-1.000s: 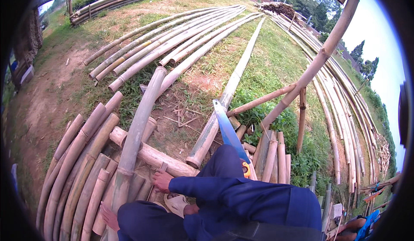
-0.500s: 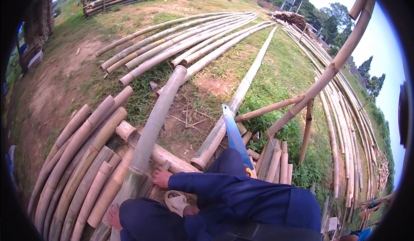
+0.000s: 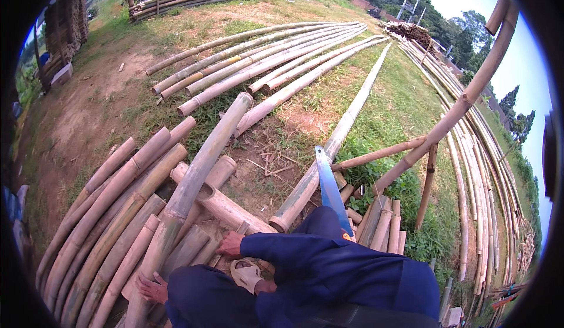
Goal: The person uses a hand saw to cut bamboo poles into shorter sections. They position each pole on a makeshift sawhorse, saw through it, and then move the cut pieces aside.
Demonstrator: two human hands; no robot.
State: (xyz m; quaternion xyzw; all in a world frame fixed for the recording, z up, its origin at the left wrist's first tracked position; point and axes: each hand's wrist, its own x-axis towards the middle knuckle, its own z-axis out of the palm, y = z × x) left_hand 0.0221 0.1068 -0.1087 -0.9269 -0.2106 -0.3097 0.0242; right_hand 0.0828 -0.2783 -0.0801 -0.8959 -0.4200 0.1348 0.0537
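A long grey-green bamboo pole [image 3: 202, 157] slants away from my lower left over other bamboo. My left hand [image 3: 153, 288] lies against its near part, fingers spread on the side of the pole and thumb apart. My right hand [image 3: 231, 244], fingers curled, is closed on a short narrow bamboo piece [image 3: 242, 228] between my knees. Just beyond it lies a hollow-ended bamboo pole [image 3: 232, 207], crosswise under the slanting one. A hand saw [image 3: 331, 184] with a blue blade stands tilted beside my right knee, its handle partly hidden.
Cut bamboo lengths [image 3: 111, 216] lie in a row at left. A long pole [image 3: 338, 137] runs ahead, with more poles [image 3: 258, 64] fanned on the grass. A slanting bamboo post [image 3: 452, 113] with a crosspiece stands at right, near short upright pieces [image 3: 382, 225] and a long pole stack [image 3: 470, 175].
The slanting pole has shifted left, uncovering more of the bamboo beneath it. My left hand has moved left with it. The view has turned slightly; the saw stays put.
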